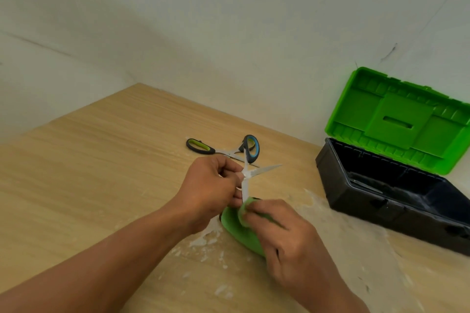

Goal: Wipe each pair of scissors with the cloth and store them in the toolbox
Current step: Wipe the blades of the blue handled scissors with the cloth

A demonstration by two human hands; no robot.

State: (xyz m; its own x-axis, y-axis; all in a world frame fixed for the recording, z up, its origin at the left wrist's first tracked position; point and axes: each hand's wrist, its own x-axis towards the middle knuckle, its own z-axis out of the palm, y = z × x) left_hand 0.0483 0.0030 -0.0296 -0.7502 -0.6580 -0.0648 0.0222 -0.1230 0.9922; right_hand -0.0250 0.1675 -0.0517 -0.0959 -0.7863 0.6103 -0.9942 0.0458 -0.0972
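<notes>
Item 1. Wooden table. The work surface, flecked with white residue near the hands. I judge the step here to be the wiping of one pair; nothing is being stored at this moment.

Item 2. Toolbox, black body, at the right side of the table by the wall, with its green lid propped open. A thin metal glint lies inside; I cannot tell what it is. The destination is ready and needs no opening.

Item 3. Right hand. Knuckles up, fingers curled and pinching the cloth onto the lower blade.

Item 4. Left hand. Raised above the table, fingers curled tight round one handle and the pivot area, steadying the tool.

Item 5. Green cloth. Bunched under and in the right hand, folded over the tip of the downward blade, its bulk touching the table.

Item 6. Blue-handled scissors. The task's thing: held in the air between both hands, spread wide, one blade pointing right and bare, the other pointing down into the cloth.

Item 7. Green-handled scissors. Lying flat on the table beyond the hands, apart from them, untouched.

Next move, as I judge it: draw the cloth along the wrapped blade, shift it to the bare blade, then close the pair before carrying it right to the box. Care is needed at the exposed edge.
</notes>
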